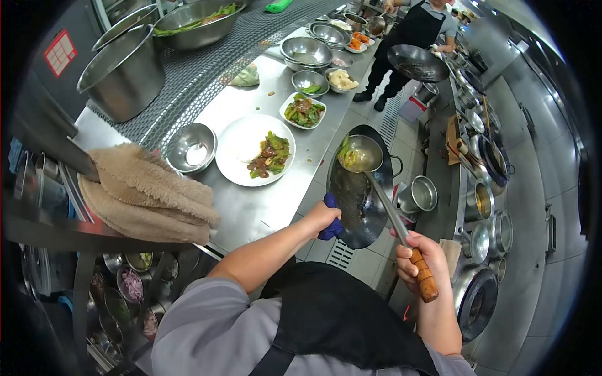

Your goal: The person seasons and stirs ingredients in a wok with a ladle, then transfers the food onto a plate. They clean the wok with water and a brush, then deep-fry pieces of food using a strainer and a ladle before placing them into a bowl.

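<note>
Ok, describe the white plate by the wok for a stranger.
On the long steel counter, look beside the black wok the left hand holds. The plate is large, round, white, half bare, with peppers on one side; its neighbours are a steel bowl and a smaller squarish dish.

Your left hand (320,218) grips the blue handle of the wok (357,200). Your right hand (419,255) holds the ladle (362,154) by its wooden grip, with its bowl over the wok's far end. Ahead and left of your left hand sits a plate (238,141) of peppers. A towel (147,194) lies further left.
</note>
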`<state>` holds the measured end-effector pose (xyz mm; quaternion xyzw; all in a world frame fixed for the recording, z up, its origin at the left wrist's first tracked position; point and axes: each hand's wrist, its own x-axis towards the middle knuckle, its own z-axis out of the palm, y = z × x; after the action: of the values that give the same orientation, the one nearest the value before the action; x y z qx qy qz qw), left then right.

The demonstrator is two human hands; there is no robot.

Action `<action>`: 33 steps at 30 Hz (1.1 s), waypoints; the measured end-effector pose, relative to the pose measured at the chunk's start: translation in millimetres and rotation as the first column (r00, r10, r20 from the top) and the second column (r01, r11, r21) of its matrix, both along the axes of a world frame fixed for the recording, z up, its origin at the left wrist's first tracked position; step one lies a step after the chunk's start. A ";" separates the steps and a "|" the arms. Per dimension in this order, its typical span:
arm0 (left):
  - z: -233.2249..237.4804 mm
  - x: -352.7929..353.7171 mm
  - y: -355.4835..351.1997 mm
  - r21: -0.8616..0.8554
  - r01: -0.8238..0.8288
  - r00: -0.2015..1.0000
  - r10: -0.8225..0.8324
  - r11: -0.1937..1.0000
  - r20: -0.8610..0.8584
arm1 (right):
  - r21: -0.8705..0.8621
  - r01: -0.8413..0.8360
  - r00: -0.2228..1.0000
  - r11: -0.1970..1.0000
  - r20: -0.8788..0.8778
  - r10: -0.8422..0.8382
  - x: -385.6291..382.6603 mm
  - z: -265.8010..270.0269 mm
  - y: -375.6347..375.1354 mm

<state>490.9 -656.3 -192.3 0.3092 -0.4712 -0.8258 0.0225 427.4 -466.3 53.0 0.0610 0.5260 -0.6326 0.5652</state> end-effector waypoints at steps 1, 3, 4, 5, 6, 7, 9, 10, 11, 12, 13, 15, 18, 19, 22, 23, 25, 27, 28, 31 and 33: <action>5.4 1.9 -3.0 0.001 -0.011 1.000 0.011 1.000 0.000 | 0.001 -0.011 1.000 1.000 0.000 0.011 -1.4 3.8 -3.1; 17.6 3.8 -10.5 0.144 -0.024 0.999 0.027 0.989 -0.017 | -0.079 0.031 0.997 0.996 0.069 -0.025 -6.7 11.6 -10.5; 19.4 4.0 -14.3 0.147 -0.041 0.999 0.044 0.988 -0.019 | -0.094 0.039 0.997 0.995 0.074 -0.032 -7.5 16.2 -17.1; 20.4 4.4 -17.8 0.184 -0.052 0.998 0.056 0.982 -0.016 | -0.090 0.022 0.997 0.996 0.075 -0.015 -10.4 17.1 -23.3; 20.6 5.6 -21.2 0.219 -0.062 0.998 0.067 0.974 -0.013 | -0.131 -0.006 0.999 0.991 0.049 0.012 -14.1 18.0 -29.4; 19.3 7.7 -23.7 0.223 -0.079 0.996 0.083 0.972 -0.011 | -0.171 -0.033 0.999 0.985 0.023 0.037 -17.7 18.7 -36.2; 16.9 10.2 -28.3 0.233 0.030 1.000 -0.029 0.972 -0.008 | -0.192 -0.089 0.996 0.977 -0.036 0.083 -21.9 16.9 -55.6; 17.9 11.3 -28.3 0.232 0.021 1.000 -0.020 0.973 -0.009 | -0.086 -0.133 0.970 0.987 -0.214 0.112 -20.4 15.4 -69.2; 20.3 14.2 -24.6 0.249 -0.007 1.000 0.009 0.968 -0.009 | 0.023 -0.154 0.912 0.988 -0.381 0.151 -20.0 12.6 -82.4; 23.5 17.3 -21.1 0.266 -0.033 0.999 0.036 0.963 -0.007 | 0.027 -0.222 0.873 0.975 -0.440 0.211 -25.0 2.3 -96.8; 31.9 22.2 -19.4 0.264 -0.036 0.999 0.039 0.964 -0.007 | 0.114 -0.269 0.801 0.956 -0.526 0.287 -28.5 -10.5 -111.4; 52.4 34.3 -16.6 0.276 -0.027 0.999 0.015 0.961 0.045 | 0.235 -0.342 0.615 0.910 -0.676 0.406 -31.9 -36.1 -137.2; 53.7 42.9 -10.9 0.327 -0.039 0.999 0.030 0.944 0.032 | 0.445 -0.335 0.342 0.830 -0.764 0.547 -43.3 -59.3 -162.2; 52.5 45.4 -8.1 0.367 -0.034 0.999 0.024 0.930 0.033 | 0.447 -0.339 0.338 0.828 -0.764 0.550 -49.2 -71.0 -163.2; 50.3 52.0 -4.3 0.375 -0.046 0.999 0.037 0.926 0.031 | 0.541 -0.199 -0.034 0.817 -0.837 0.546 -60.3 -81.0 -164.0; 51.2 53.0 -2.8 0.378 -0.050 0.999 0.046 0.924 0.021 | 0.545 -0.200 -0.034 0.815 -0.835 0.550 -64.2 -89.4 -163.2; 49.1 51.9 -1.7 0.372 -0.038 0.999 0.031 0.927 0.024 | 0.374 -0.131 -0.454 0.918 -0.846 0.280 -67.3 -104.0 -163.4; 46.1 50.0 -6.5 0.358 -0.030 0.999 0.021 0.933 0.028 | 0.390 -0.185 -0.154 0.902 -0.918 0.366 -70.9 -89.5 -163.9; 43.4 49.4 -7.3 0.343 -0.033 0.999 0.027 0.939 0.023 | 0.394 -0.243 0.164 0.886 -0.884 0.438 -66.8 -73.1 -160.8; 47.7 48.3 -9.8 0.338 -0.043 0.999 0.043 0.940 0.009 | 0.139 -0.291 0.650 0.946 -0.697 0.302 -60.0 -32.1 -134.2; 53.7 49.4 -14.8 0.349 -0.061 0.998 0.064 0.935 0.003 | 0.040 -0.102 0.794 0.994 -0.598 0.106 -53.1 -15.3 -96.7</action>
<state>540.3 -671.1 -138.6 0.3195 -0.3070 -0.8965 -0.0046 374.3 -562.9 37.7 -0.1694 0.6819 -0.5859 0.4037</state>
